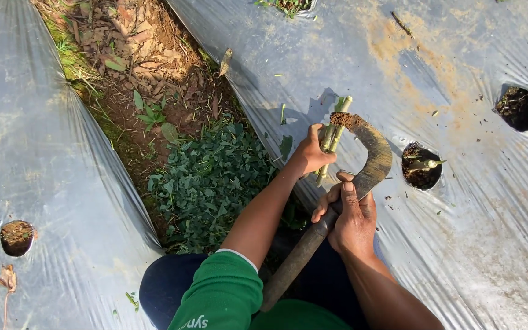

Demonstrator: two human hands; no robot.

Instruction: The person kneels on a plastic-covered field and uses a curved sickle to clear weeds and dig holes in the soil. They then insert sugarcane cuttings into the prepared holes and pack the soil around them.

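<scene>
My left hand (310, 154) is closed around a short bundle of green plant stems (335, 135), held upright over the silver plastic mulch (349, 55). My right hand (351, 217) grips the wooden handle (297, 256) of a curved sickle (371, 156). The sickle's rusty, soil-caked blade arcs up and its tip touches the top of the stems. A hole in the mulch (421, 166) just right of the blade holds dark soil and a cut green stem stub.
Another planting hole (520, 109) lies at the far right, and one more hole (16, 237) at the left on a second mulch sheet (44, 153). Between the sheets runs a dirt furrow (148, 61) with dry leaves and a patch of low green weeds (212, 177).
</scene>
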